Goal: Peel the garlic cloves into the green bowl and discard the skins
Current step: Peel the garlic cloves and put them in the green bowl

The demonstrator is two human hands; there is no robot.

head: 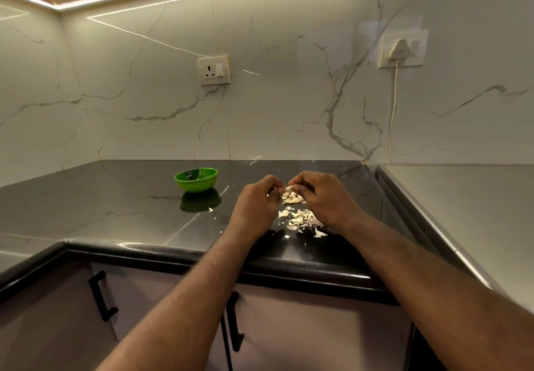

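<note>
Both my hands hover over the black counter (130, 206), fingers curled together around one pale garlic clove (289, 188). My left hand (257, 206) pinches it from the left and my right hand (323, 197) pinches it from the right. Under and between the hands lies a heap of white garlic skins (302, 217). The green bowl (196, 179) stands to the left of my hands, a short way off; its contents are hard to make out.
A few stray skin flakes (211, 209) lie near the bowl. The marble wall carries two sockets (213, 70), one with a plug and white cord (394, 96) hanging down. A grey surface (462, 197) adjoins on the right. Cabinet doors with black handles (99, 295) sit below.
</note>
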